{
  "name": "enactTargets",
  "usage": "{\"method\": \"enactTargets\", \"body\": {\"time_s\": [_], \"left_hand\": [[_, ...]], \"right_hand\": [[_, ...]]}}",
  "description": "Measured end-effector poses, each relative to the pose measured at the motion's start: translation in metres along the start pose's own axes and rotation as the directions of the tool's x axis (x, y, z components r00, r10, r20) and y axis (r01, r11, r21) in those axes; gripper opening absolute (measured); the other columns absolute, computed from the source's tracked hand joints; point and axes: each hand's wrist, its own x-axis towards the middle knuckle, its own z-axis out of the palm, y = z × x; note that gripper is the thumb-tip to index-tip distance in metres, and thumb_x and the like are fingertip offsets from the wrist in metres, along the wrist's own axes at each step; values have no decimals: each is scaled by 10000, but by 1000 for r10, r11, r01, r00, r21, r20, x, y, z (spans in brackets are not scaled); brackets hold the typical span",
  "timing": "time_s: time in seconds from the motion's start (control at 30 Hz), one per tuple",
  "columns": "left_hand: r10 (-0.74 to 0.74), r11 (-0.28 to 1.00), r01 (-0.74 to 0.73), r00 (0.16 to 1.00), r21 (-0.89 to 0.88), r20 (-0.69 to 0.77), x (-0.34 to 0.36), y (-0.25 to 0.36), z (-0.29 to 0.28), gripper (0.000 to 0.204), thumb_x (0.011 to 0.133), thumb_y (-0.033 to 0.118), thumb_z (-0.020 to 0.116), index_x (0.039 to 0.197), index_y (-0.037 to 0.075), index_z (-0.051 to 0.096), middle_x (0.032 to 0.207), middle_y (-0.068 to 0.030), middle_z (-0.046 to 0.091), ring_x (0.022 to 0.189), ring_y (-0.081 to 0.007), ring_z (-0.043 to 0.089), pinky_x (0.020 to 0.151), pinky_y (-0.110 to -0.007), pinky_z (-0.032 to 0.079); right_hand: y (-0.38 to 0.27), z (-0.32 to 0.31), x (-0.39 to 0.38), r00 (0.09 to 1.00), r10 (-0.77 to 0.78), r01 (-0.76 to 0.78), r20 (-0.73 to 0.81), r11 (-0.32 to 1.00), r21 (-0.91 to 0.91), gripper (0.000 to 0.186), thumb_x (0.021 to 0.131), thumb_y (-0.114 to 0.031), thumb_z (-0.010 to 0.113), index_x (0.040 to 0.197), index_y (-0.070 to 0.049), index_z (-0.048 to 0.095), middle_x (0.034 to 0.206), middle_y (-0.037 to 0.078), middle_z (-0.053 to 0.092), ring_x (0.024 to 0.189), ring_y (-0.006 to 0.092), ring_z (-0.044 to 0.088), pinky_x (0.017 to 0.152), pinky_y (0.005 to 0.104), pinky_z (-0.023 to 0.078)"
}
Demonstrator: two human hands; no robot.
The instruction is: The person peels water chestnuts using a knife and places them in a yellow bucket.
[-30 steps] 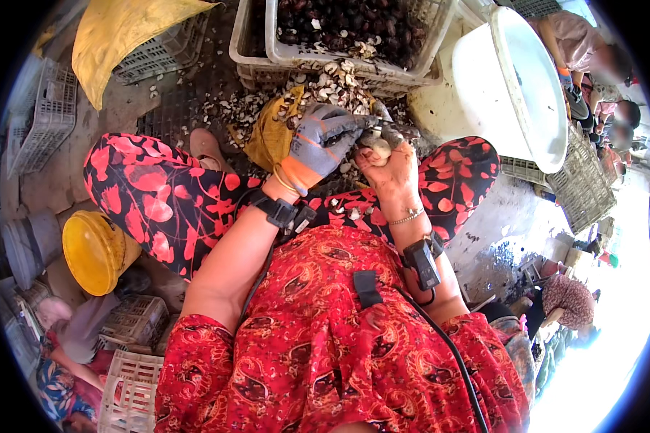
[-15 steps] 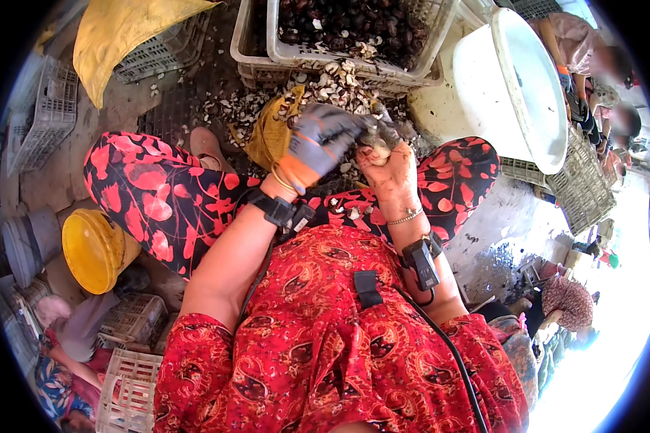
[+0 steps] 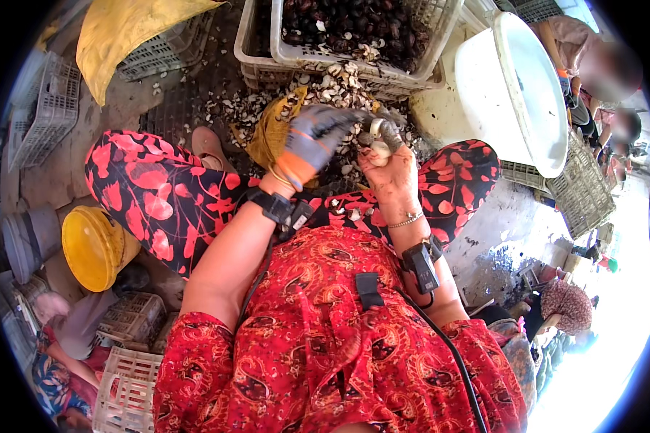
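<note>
My left hand (image 3: pixel 318 137), in a grey and orange work glove, reaches across toward my right hand. Its fingertips are smeared by motion, so what they hold, if anything, does not show. My right hand (image 3: pixel 388 167) is turned palm up with curled fingers, the fingertips dark. It is closed on a pale peeled water chestnut (image 3: pixel 380 149), with another whitish piece showing between the dark fingers. Below both hands lies a heap of white and brown peelings (image 3: pixel 339 79). A yellow-brown bag (image 3: pixel 271 133) lies beside my left hand.
Ahead, a pale crate (image 3: pixel 354 60) holds dark brown water chestnuts (image 3: pixel 361 29), stacked on another crate. A large white tub (image 3: pixel 509 94) stands at the right. To my left are a yellow bucket (image 3: pixel 97 249) and several crates. Other people (image 3: pixel 567 307) sit nearby.
My left hand's fingers have blurred and drawn slightly off my right palm, and the pale pieces in my right hand show more clearly. The surroundings have shifted slightly in the picture.
</note>
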Motion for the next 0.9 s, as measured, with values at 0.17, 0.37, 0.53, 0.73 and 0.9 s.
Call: {"method": "enactTargets", "body": {"time_s": [0.17,0.37,0.53,0.73,0.9], "left_hand": [[-319,878,287,948,-383,-20,-7,-22,1,206,772,58,638,974,71,676,906,-87,646,851,-234,594,794,-321,458],[-13,1000,13,1000,13,7,-5,-4,3,223,770,59,638,988,80,677,925,-88,633,854,-245,598,798,-316,460],[-36,994,33,999,105,24,-2,-5,-7,231,798,27,605,1012,80,675,956,-86,653,884,-198,610,793,-288,472],[-255,959,244,965,-145,-63,-11,-38,-1,243,761,35,635,998,73,675,918,-92,637,861,-239,589,784,-309,460],[-34,997,31,999,-72,-38,-5,-2,5,262,744,39,636,1003,64,668,921,-92,630,885,-236,578,796,-314,455]], "right_hand": [[4,22,-9,990,84,-99,114,986,135,185,844,-72,523,1010,-14,581,864,114,591,666,188,524,523,271,451],[2,3,-11,974,-205,224,92,922,-316,251,839,-88,484,1087,-124,492,1062,107,553,731,228,546,602,308,497],[6,14,-18,947,-309,319,91,860,-398,316,855,-64,446,1167,-87,490,1041,74,585,759,168,564,598,263,485],[7,32,-23,916,-369,395,154,772,-498,301,828,-48,419,1103,-38,541,972,91,615,723,141,559,523,232,432],[1,13,-8,974,112,-129,197,989,78,207,863,-115,430,969,-19,581,881,107,599,584,170,500,485,252,413]]}}
